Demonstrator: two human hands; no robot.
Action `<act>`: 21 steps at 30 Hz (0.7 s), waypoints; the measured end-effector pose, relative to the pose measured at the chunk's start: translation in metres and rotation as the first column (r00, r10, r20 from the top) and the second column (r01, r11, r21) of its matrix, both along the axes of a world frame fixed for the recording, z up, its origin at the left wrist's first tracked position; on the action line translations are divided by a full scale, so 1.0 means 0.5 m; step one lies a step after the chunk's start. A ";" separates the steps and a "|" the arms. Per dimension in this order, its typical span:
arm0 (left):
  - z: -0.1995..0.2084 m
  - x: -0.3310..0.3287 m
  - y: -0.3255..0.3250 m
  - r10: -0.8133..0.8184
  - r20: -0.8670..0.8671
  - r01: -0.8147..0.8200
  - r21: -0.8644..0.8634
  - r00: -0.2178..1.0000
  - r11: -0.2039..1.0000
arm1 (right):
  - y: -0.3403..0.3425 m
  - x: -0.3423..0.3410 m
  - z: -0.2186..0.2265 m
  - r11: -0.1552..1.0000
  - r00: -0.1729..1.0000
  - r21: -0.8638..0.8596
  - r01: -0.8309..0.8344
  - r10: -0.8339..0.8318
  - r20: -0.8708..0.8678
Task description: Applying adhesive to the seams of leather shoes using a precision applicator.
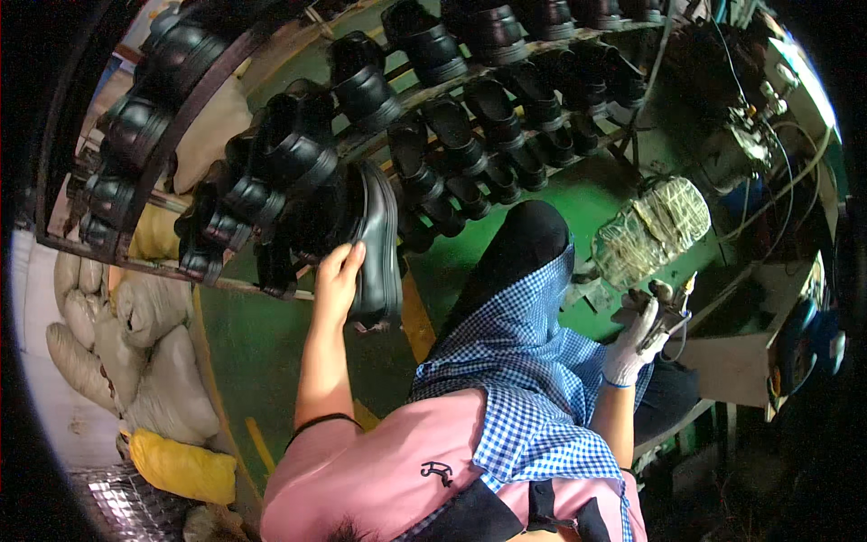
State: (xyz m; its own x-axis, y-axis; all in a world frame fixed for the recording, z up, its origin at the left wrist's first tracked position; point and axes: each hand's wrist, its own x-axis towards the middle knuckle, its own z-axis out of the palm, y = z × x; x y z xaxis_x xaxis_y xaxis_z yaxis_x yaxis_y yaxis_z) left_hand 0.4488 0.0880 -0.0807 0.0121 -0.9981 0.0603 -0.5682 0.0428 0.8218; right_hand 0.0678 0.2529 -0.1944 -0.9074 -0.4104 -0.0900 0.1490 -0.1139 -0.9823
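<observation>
My bare left hand is closed on the heel end of a glossy black shoe, which it holds beside the shoe rack. The shoe stands nearly upright in view, its thick sole facing right. On the right, my right hand wears a whitish glove. Its fingers wrap round a metal spray gun with a pale tip, held above my lap; the gun's details are partly hidden by the fingers. Just beyond it is a rounded pad wrapped in clear plastic and string.
A metal rack with several rows of black shoes curves across the front and left. Pale stuffed sacks and a yellow bag lie at left. Hoses hang at right above a wooden box. Beneath is a green floor.
</observation>
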 end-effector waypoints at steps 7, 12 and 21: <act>-0.174 0.056 -0.315 0.181 0.468 -0.104 -0.186 0.865 0.977 | 0.019 -0.005 0.026 1.000 1.000 0.023 0.004 -0.004 -0.001; -0.102 0.027 -0.275 0.122 0.230 -0.082 -0.176 0.966 0.981 | 0.025 -0.003 0.021 0.992 0.977 0.090 0.092 -0.072 -0.203; -0.126 0.170 -0.136 0.114 0.818 0.068 -0.184 0.564 0.981 | -0.015 -0.022 0.027 0.987 0.974 0.156 -0.046 0.079 -0.213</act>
